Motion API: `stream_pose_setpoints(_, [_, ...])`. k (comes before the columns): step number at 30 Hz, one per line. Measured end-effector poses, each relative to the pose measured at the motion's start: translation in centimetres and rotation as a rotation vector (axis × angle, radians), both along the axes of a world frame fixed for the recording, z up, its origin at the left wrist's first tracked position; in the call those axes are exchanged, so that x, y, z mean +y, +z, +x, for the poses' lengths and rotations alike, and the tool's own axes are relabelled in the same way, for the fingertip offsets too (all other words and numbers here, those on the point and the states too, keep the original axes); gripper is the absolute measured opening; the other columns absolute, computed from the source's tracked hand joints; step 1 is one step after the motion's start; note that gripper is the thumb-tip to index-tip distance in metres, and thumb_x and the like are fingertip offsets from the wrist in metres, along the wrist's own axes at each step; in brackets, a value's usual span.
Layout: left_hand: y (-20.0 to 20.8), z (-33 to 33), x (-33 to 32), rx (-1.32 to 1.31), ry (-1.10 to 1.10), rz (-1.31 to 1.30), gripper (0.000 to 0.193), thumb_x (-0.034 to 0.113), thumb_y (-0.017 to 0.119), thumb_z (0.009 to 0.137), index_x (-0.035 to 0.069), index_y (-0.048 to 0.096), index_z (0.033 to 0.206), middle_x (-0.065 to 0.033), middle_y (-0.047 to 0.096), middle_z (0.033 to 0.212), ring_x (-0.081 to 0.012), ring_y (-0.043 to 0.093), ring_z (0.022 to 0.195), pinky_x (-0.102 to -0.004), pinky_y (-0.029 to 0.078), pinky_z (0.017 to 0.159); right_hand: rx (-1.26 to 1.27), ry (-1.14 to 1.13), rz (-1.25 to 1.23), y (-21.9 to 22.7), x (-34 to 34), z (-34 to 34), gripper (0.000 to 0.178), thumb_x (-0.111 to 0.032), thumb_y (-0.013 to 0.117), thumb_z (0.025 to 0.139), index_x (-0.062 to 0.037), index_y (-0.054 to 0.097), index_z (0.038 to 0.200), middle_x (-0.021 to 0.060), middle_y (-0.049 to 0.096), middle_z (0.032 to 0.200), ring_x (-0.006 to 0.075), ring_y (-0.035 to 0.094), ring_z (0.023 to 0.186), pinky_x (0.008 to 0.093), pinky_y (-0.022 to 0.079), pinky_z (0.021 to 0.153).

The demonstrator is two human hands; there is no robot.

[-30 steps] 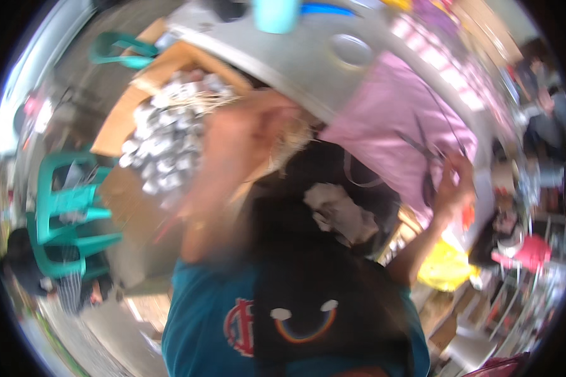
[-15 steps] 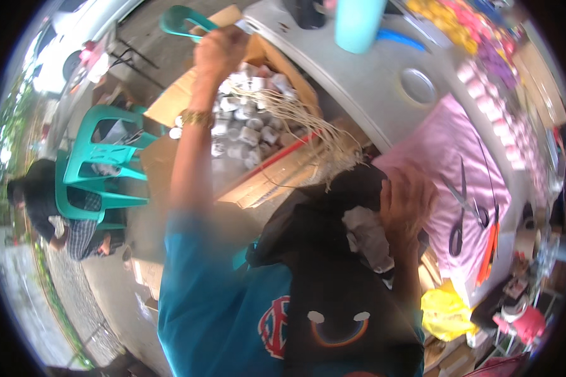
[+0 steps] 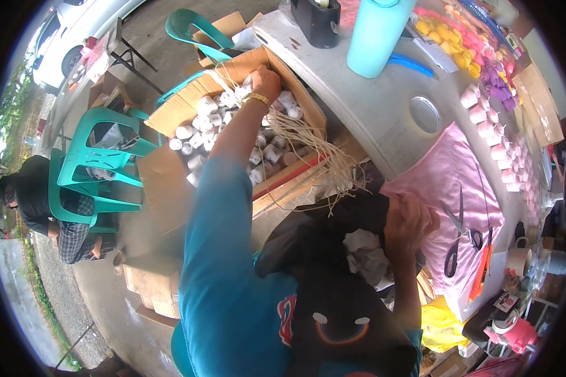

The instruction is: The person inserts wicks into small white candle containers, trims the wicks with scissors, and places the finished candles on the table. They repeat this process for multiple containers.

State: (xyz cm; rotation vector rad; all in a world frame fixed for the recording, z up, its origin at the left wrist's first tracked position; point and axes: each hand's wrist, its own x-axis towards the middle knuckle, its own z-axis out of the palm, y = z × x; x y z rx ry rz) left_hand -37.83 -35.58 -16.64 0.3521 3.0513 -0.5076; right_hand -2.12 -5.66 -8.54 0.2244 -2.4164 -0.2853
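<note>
Left hand (image 3: 265, 81) reaching into cardboard box (image 3: 170, 113) at upper centre of frame, fingers curled among white cups (image 3: 198, 122), grip unclear; right hand (image 3: 409, 217) closed on black bag (image 3: 333, 276) at centre right; many cups left.

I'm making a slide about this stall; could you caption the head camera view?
Left hand reaches into a cardboard box of small white rolls; right hand rests by pink cloth.

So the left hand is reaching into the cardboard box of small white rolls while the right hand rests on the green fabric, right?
Not quite: in the head view the fabric under the right hand is pink, not green. The left hand does reach into the cardboard box of small white rolls.
</note>
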Motion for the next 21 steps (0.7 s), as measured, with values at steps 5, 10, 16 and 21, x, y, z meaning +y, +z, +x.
stream_pose_setpoints(5, [-0.5, -0.3, 2.1, -0.097, 0.199, -0.142, 0.035, 0.031, 0.058, 0.088, 0.014, 0.066, 0.118, -0.0048, 0.062, 0.123, -0.0312, 0.054, 0.117, -0.0658, 0.048, 0.077, 0.065, 0.024, -0.044, -0.5, 0.0, -0.5, 0.014, -0.013, 0.067, 0.082, -0.0142, 0.063, 0.096, 0.0009, 0.052, 0.113, 0.0204, 0.048, 0.108, 0.0464, 0.033, 0.096])
stream_pose_setpoints(10, [-0.9, -1.3, 0.9, -0.126, 0.174, -0.02, 0.037, 0.031, 0.052, 0.091, 0.012, 0.065, 0.119, -0.0103, 0.057, 0.129, -0.0333, 0.054, 0.117, -0.0653, 0.047, 0.08, 0.084, -0.009, -0.071, -0.2, -0.4, -0.8, 0.008, -0.014, 0.066, 0.082, -0.0161, 0.064, 0.089, 0.0011, 0.049, 0.118, 0.0227, 0.049, 0.108, 0.0496, 0.034, 0.093])
stream_pose_setpoints(16, [-5.2, -4.7, -1.9, -0.182, -0.068, -0.053, 0.036, 0.027, 0.049, 0.092, 0.009, 0.063, 0.12, -0.0143, 0.063, 0.12, -0.0357, 0.06, 0.111, -0.0582, 0.051, 0.081, -0.087, 0.012, -0.169, 2.1, -1.1, -1.7, 0.011, -0.013, 0.067, 0.077, -0.014, 0.063, 0.087, 0.0017, 0.055, 0.108, 0.0262, 0.05, 0.111, 0.0481, 0.034, 0.093])
stream_pose_setpoints(21, [-7.8, -6.3, -3.9, -0.034, -0.156, -0.071, 0.032, 0.024, 0.049, 0.092, 0.007, 0.064, 0.115, -0.0157, 0.065, 0.114, -0.0318, 0.062, 0.11, -0.0535, 0.052, 0.081, -0.108, 0.214, -0.369, 4.2, 0.2, 0.5, 0.015, -0.005, 0.067, 0.071, -0.0083, 0.062, 0.085, 0.0028, 0.058, 0.104, 0.0264, 0.052, 0.109, 0.0444, 0.04, 0.086])
